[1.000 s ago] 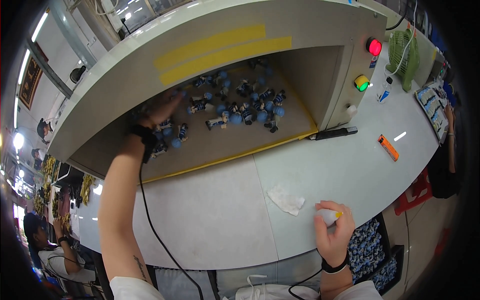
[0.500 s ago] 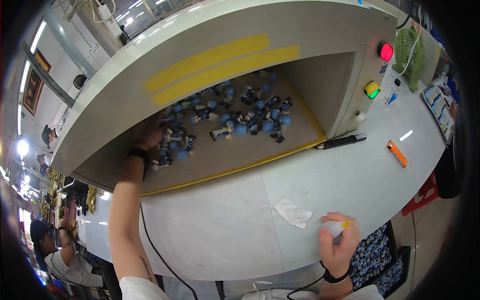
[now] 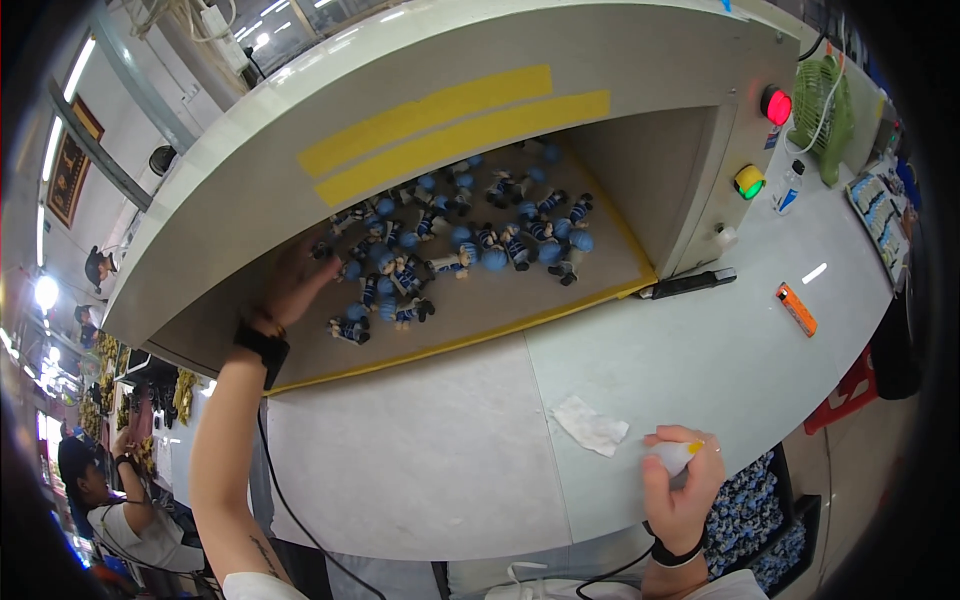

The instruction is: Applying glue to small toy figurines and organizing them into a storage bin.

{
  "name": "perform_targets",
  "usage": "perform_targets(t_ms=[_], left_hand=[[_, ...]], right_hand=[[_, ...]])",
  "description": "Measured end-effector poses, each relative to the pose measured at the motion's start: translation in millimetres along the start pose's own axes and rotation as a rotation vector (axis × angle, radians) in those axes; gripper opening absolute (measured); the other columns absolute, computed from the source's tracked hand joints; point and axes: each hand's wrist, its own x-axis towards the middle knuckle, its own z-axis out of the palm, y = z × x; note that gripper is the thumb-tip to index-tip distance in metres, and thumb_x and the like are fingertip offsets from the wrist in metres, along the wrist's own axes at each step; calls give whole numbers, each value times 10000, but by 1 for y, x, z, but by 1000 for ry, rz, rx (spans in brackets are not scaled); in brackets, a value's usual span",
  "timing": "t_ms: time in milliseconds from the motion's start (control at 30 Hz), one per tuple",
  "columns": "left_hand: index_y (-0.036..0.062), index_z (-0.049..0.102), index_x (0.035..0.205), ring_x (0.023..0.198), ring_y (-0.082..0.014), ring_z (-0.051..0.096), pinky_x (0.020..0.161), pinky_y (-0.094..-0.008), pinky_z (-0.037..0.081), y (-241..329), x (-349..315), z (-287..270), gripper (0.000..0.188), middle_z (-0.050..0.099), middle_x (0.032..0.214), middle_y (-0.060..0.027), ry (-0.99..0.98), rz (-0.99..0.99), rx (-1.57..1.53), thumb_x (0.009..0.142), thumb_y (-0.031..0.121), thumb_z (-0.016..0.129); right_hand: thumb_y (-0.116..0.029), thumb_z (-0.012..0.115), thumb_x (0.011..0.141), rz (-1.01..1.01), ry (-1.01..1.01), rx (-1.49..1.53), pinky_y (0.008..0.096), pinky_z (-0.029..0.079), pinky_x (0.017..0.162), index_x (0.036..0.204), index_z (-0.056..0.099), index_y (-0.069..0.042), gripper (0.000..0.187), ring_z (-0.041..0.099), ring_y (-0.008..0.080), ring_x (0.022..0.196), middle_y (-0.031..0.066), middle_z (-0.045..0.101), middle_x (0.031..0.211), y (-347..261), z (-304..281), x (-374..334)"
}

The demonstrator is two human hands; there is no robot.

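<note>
My left hand (image 3: 298,285) reaches into the wide opening of a grey cabinet (image 3: 680,80), its fingers stretched out and apart. Close to its fingertips lies a cluster of small doll figurines (image 3: 404,272) with blue heads and blue-and-white bodies. More of them spread across the cabinet floor toward the back and right. Over the table's front part, my right hand (image 3: 685,490) is closed around a small rounded white squeeze bottle (image 3: 672,456) with a yellow tip. The fingers and palm hide most of that bottle.
A crumpled white tissue (image 3: 590,426) lies left of my right hand. An orange box cutter (image 3: 796,310), a clear bottle (image 3: 789,187) and a green fan (image 3: 822,115) sit to the right. Crates of figurines (image 3: 745,515) stand below the table edge. A co-worker (image 3: 130,500) sits far left.
My left hand has drawn back slightly left from the figurines, and several near it have shifted right into a looser spread. The right hand keeps its hold on the squeeze bottle.
</note>
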Motion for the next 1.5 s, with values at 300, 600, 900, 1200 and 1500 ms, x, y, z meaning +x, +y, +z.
perform_targets(t_ms=[300, 600, 900, 1200, 1500], left_hand=[[84, 188, 1279, 1157, -352, 274, 944, -453, 186, 68, 8, 51, 624, 290, 1243, -215, -225, 250, 144, 790, 360, 460], [104, 264, 1259, 1180, -332, 236, 961, -454, 175, 51, 43, 79, 592, 282, 1266, -173, -221, 119, 158, 800, 457, 386], [106, 332, 1232, 1195, -333, 204, 977, -414, 154, 64, 36, 71, 523, 256, 1279, -181, -326, 215, 89, 826, 436, 338], [80, 313, 1230, 1194, -323, 213, 960, -389, 214, 15, 57, 30, 587, 266, 1274, -189, -173, -137, -45, 795, 467, 391], [100, 253, 1264, 1200, -330, 195, 982, -393, 170, -30, 60, 66, 639, 263, 1286, -174, -145, -181, 24, 773, 469, 430]], right_hand=[[-48, 532, 644, -5, 20, 17, 283, 358, 619, 823, 515, -11, 184, 465, 197, 647, 79, 566, 717, 4, 1, 1], [-32, 530, 625, -15, -28, -25, 296, 348, 614, 814, 519, -19, 190, 455, 209, 652, 68, 566, 714, 5, -2, 0], [-55, 543, 626, -40, 4, -54, 300, 344, 608, 793, 526, -23, 172, 443, 214, 635, 62, 559, 698, 2, -1, 2], [-61, 549, 621, -33, -27, -42, 301, 339, 605, 790, 526, -23, 175, 442, 213, 635, 59, 559, 692, 3, -2, 0], [-73, 555, 623, -67, 4, -42, 299, 330, 600, 787, 527, -22, 174, 445, 209, 595, 55, 562, 673, 2, -1, 2]])
